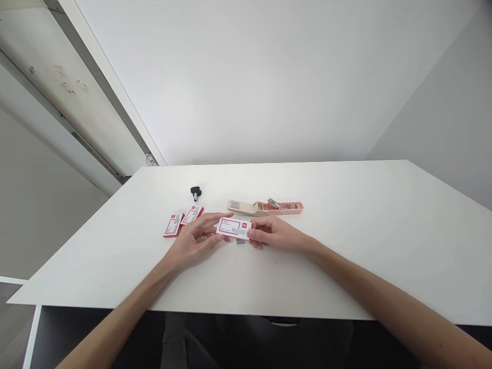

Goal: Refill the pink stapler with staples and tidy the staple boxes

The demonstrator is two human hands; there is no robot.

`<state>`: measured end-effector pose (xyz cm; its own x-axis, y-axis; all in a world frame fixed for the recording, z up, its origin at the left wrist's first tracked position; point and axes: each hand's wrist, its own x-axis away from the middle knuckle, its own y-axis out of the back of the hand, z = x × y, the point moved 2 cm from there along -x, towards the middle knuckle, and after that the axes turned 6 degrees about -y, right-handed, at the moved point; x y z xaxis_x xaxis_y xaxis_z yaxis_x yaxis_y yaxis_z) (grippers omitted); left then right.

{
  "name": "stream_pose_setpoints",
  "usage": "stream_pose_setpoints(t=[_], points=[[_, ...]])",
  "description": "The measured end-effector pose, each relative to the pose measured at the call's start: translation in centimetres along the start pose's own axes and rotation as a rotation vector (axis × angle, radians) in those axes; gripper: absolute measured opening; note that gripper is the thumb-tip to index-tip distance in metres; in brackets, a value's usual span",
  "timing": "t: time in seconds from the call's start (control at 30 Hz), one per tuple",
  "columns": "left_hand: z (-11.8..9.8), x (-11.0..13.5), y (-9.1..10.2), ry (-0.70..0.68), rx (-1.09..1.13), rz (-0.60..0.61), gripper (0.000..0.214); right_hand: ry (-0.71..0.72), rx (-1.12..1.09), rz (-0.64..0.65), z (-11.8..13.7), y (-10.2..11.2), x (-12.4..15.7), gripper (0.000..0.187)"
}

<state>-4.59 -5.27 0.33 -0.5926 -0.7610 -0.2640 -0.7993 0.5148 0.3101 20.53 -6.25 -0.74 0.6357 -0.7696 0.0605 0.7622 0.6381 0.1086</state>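
A small flat white box with red edging and red print [233,227] is held between my two hands above the table. My right hand [271,233] pinches its right end, thumb on the front face. At its left end, my left hand [198,238] curls with thumb and fingers along the edge. Just under the box, a small grey strip [240,241] lies on the table. Two similar red-and-white boxes [173,225] [192,215] lie by my left hand. Behind my hands stands an opened slim case with a beige lid [242,207] and pink tray [295,209].
Metal pieces [273,203] sit in the pink tray, their kind unclear. A black-headed key-like object with a silver shaft [196,193] lies farther back at the left. The white table [346,205] meets a white wall behind. Its front edge runs below my forearms.
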Motion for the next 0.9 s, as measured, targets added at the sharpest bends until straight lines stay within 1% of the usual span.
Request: stream_pose_setpoints(t=[0.07, 0.17, 0.27, 0.33, 0.4, 0.5, 0.57, 0.63, 0.77, 0.9], points=[[0.1, 0.0, 0.0, 0.019, -0.012, 0.014, 0.047, -0.007, -0.019, -0.001, -0.2, 0.0, -0.1, 0.036], [0.2, 0.0, 0.1, 0.043, -0.103, 0.018, 0.045, -0.025, -0.031, 0.003, -0.5, -0.1, -0.2, 0.036], [0.1, 0.2, 0.3, 0.042, -0.204, -0.016, 0.041, -0.028, -0.014, -0.023, -0.5, -0.2, -0.2, 0.037], [-0.1, 0.2, 0.3, 0.010, -0.273, -0.068, 0.036, -0.007, 0.022, -0.072, -0.4, -0.2, -0.2, 0.041], [-0.5, 0.2, 0.3, -0.054, -0.373, -0.146, 0.030, 0.009, 0.057, -0.139, -0.2, -0.2, -0.1, 0.046], [-0.9, 0.2, 0.4, -0.144, -0.630, -0.354, 0.025, -0.002, 0.076, -0.227, -0.2, -0.2, -0.1, 0.048], [-0.9, 0.2, 0.5, -0.170, -0.833, -0.502, 0.024, -0.012, 0.097, -0.258, -0.2, -0.3, -0.1, 0.048], [-0.7, 0.2, 0.7, -0.171, -0.983, -0.585, 0.025, -0.019, 0.137, -0.265, -0.2, -0.4, -0.1, 0.048], [0.0, 0.2, 1.0, -0.141, -1.112, -0.605, 0.027, -0.011, 0.228, -0.240, -0.5, -0.5, -0.2, 0.049], [0.6, 0.2, 0.9, -0.075, -1.195, -0.561, 0.029, 0.020, 0.275, -0.244, -0.7, -0.5, -0.3, 0.046]])
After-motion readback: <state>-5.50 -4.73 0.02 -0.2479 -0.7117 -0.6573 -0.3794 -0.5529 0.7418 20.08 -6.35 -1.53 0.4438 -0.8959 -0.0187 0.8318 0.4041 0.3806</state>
